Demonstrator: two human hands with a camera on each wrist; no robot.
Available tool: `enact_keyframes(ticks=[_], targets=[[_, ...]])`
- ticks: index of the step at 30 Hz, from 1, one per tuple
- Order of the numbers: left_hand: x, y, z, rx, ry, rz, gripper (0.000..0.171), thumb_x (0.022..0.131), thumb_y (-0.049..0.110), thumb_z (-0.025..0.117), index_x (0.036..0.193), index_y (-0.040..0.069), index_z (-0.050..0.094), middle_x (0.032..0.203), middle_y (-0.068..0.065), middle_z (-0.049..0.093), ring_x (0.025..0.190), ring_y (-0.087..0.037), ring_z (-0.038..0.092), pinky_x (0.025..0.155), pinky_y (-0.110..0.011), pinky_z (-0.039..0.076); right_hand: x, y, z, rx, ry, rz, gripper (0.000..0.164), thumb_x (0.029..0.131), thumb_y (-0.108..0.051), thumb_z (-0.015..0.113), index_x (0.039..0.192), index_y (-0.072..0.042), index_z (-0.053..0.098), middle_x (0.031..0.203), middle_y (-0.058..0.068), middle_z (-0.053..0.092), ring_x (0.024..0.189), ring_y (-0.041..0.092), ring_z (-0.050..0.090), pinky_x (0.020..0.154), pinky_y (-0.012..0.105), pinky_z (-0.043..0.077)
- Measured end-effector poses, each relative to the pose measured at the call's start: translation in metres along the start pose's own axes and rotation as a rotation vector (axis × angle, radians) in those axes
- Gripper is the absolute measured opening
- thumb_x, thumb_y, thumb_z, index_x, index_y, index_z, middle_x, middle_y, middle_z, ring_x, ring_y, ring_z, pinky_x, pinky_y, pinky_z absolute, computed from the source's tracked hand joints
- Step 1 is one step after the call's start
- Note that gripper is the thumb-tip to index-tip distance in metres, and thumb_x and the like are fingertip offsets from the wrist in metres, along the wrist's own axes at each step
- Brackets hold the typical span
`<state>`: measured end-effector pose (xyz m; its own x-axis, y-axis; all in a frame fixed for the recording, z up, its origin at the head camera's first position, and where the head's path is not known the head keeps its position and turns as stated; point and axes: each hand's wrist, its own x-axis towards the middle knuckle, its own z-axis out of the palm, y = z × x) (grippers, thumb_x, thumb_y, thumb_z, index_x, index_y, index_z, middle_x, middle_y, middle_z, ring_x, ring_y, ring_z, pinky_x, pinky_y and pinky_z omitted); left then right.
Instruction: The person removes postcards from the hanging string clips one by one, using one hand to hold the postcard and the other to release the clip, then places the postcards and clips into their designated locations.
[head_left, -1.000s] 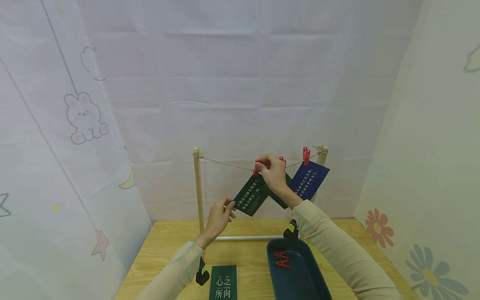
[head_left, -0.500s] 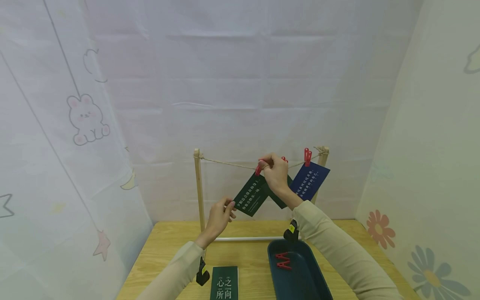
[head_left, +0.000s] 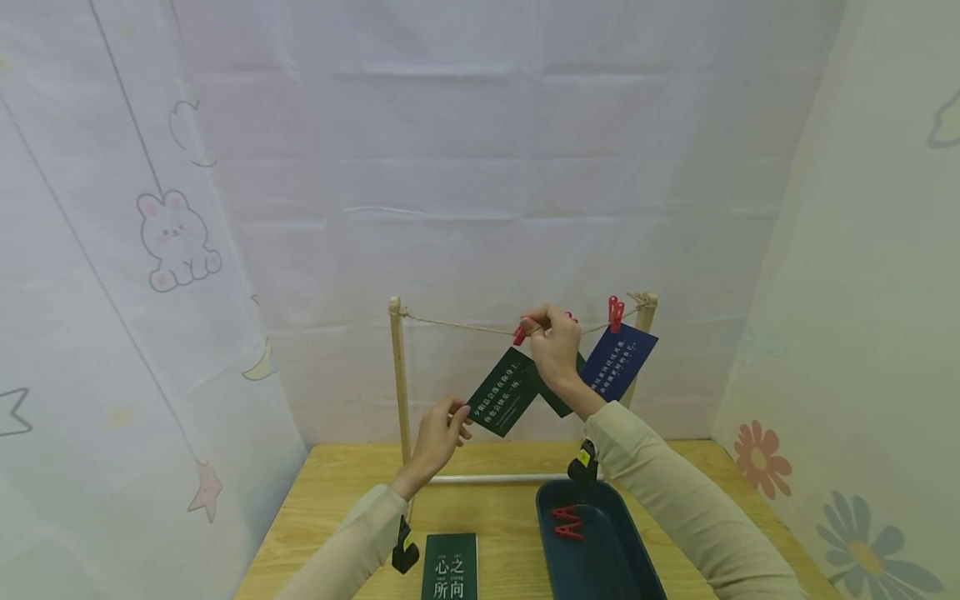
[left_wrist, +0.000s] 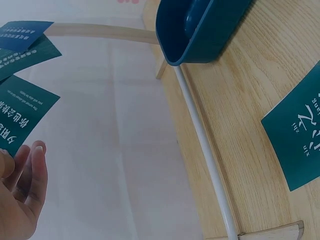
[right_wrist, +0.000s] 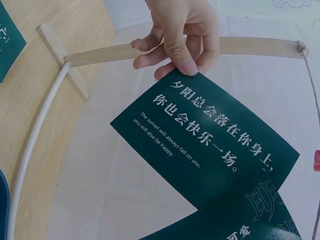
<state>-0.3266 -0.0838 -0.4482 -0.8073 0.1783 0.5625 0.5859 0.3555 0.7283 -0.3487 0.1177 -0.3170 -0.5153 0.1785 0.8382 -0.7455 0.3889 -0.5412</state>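
My left hand (head_left: 438,433) pinches the lower left corner of a dark green card (head_left: 498,393) with white lettering, its thumb on the printed face in the right wrist view. Above the card's top corner, my right hand (head_left: 553,348) pinches a red clothespin (head_left: 519,336) at the twine (head_left: 457,325). A small gap shows between that clothespin (right_wrist: 317,160) and the card. Behind the right hand hangs another green card (head_left: 557,402), overlapped by the held one. To its right a blue card (head_left: 619,360) hangs tilted from a red clothespin (head_left: 616,314).
The twine runs between two wooden posts (head_left: 400,375), joined low down by a white rod (head_left: 487,479). On the wooden table (head_left: 337,500) stand a dark blue tray (head_left: 546,550) with two red clothespins (head_left: 567,530) and a green booklet or card (head_left: 450,554).
My right hand has shifted slightly right with the clothespin, which no longer overlaps the card's top corner. My left hand still holds the card, now a touch lower.
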Motion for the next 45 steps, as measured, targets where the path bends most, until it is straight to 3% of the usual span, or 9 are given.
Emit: enact_keyframes(ticks=[10,29,39,45], targets=[[-0.003,-0.003,-0.001,0.014,0.002,0.009,0.009,0.101,0.002,0.054,0.100,-0.003,0.061,0.082,-0.016,0.067,0.061,-0.015,0.066,0.050,-0.024,0.054,-0.001,-0.002,0.001,0.012,0.047,-0.024,0.006,0.088,0.008,0.069,0.086,0.003,0.068,0.078,0.016,0.068,0.070,0.028,0.062,0.068,0.026,0.043],[-0.011,-0.012,-0.001,-0.007,0.027,0.026,0.010,0.100,0.002,0.056,0.106,-0.003,0.063,0.080,-0.017,0.067,0.059,-0.021,0.067,0.048,-0.027,0.055,-0.004,-0.002,0.000,-0.013,0.050,-0.165,0.008,0.085,0.002,0.074,0.088,0.003,0.067,0.079,0.015,0.067,0.076,0.031,0.063,0.075,0.042,0.047],[-0.014,-0.013,-0.003,0.013,0.021,0.028,0.011,0.099,-0.003,0.055,0.109,-0.003,0.062,0.082,-0.019,0.067,0.059,-0.023,0.067,0.048,-0.024,0.054,-0.020,0.003,-0.001,-0.033,-0.016,-0.205,0.011,0.085,0.003,0.074,0.093,0.002,0.066,0.083,0.012,0.069,0.078,0.027,0.065,0.070,0.035,0.049],[-0.016,-0.015,-0.005,0.039,0.043,0.018,0.014,0.099,-0.002,0.056,0.113,-0.001,0.061,0.082,-0.017,0.069,0.058,-0.023,0.067,0.047,-0.023,0.053,-0.036,0.011,-0.007,-0.041,-0.074,-0.264,0.017,0.080,0.006,0.077,0.094,0.004,0.066,0.081,0.012,0.069,0.073,0.026,0.066,0.068,0.039,0.050]])
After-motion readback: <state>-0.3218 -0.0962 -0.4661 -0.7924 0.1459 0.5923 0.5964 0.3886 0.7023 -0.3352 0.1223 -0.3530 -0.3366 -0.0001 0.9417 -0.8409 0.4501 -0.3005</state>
